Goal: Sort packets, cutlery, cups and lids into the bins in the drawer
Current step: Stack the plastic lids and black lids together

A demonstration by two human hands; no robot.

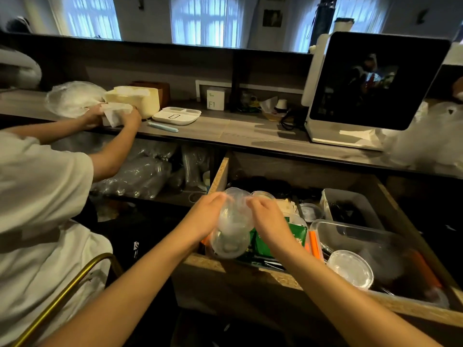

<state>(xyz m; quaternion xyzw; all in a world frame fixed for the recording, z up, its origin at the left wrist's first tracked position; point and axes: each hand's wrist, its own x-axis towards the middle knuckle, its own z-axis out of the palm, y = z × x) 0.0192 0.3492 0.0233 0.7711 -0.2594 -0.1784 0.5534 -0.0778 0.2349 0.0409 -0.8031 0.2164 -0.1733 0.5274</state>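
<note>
Lids of clear plastic (231, 221), bunched in a stack, are held between both hands above the front left part of the open drawer (250, 267). The left hand (205, 217) is curled round the stack's left side, and the right hand (266, 219) grips its upper right edge. Directly beneath, green packets (265, 242) and orange sticks (314, 245) are seen, partly hidden by the hands. To the right, a clear bin (355, 231) is found, with 1 round lid (350, 269) at its front. Behind it a white bin (350, 204) with dark contents is set. On the counter (238, 132), a second person (37, 196) is seen handling white paper.
</note>
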